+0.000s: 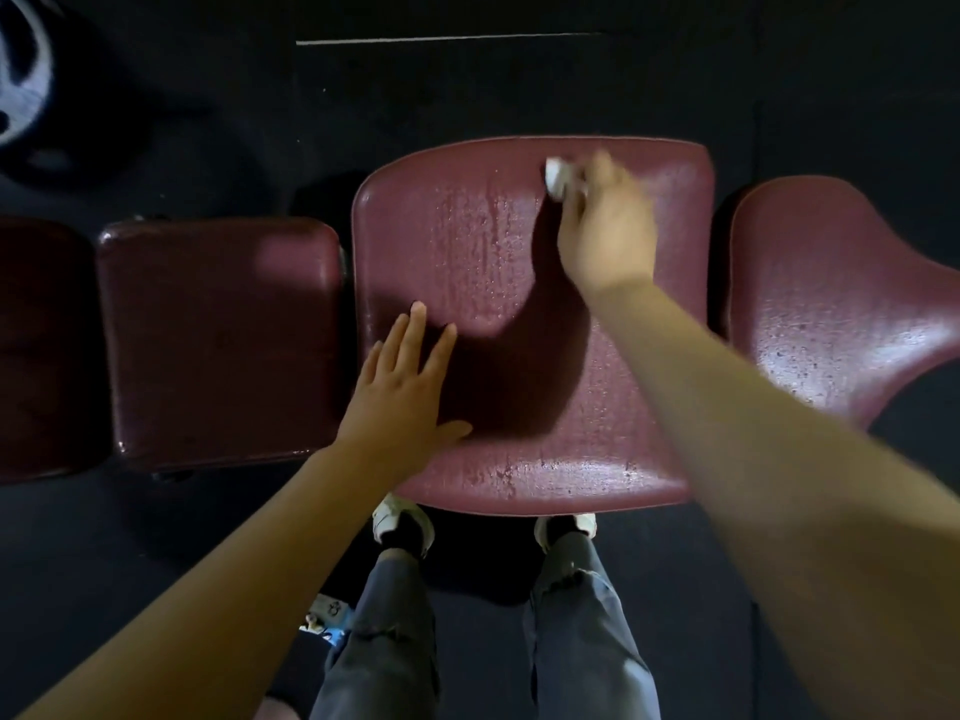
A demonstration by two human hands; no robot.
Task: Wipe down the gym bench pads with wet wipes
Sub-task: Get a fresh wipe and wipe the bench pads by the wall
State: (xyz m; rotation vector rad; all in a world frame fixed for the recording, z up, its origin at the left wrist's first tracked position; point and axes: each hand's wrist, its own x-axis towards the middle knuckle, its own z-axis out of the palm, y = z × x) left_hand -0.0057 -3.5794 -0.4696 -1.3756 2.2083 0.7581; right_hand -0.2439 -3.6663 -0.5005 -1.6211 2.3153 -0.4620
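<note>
Maroon pad (519, 356), wipe (557, 178) at far edge

My right hand (605, 226) is smeared with motion blur, so my fingers (576, 200) hide most of the wet wipe (556, 176) and its shape is unclear. The picture's edge cuts off the right bench pad (831, 304), the far-left pad (36, 345) and a weight plate (21, 85). My legs partly cover a small blue object (324, 618) I cannot identify.

The maroon middle pad (519, 314) looks like glossy vinyl — streaked and beaded with wet. The left pad (218, 340) shines smoother. The floor (519, 90) is matt black.
</note>
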